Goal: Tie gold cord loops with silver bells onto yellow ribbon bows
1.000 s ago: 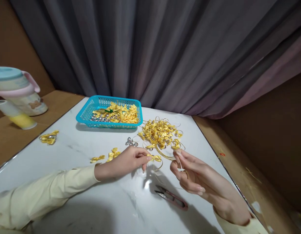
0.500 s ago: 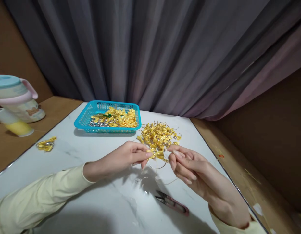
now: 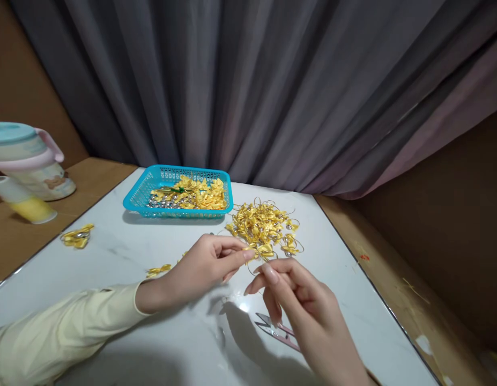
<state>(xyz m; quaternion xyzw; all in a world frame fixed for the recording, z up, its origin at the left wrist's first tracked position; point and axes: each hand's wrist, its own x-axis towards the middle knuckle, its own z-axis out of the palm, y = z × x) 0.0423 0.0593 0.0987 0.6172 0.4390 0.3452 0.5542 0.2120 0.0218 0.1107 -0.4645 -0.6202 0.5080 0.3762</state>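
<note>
A yellow ribbon bow is pinched between the thumb and fingers of my left hand, above the table. A thin gold cord loops down from the bow toward my right hand. The right thumb and forefinger are closed on the cord just below and right of the bow; the exact point of grip is hard to see. Thread snips with pinkish handles lie under my right hand, partly hidden by it. Behind the bow is a pile of yellow bows with silver bells and gold cords.
A blue plastic basket holds yellow bows and silver bells at the back. More yellow ribbon pieces lie at the left and beside my left wrist. A cup with a pink handle and a yellow thread spool stand far left.
My right hand has moved left and nearer, turning over the snips, and the cord loop looks smaller. My left hand keeps the bow. Ribbon pieces now show by my left wrist and right of the pile.
</note>
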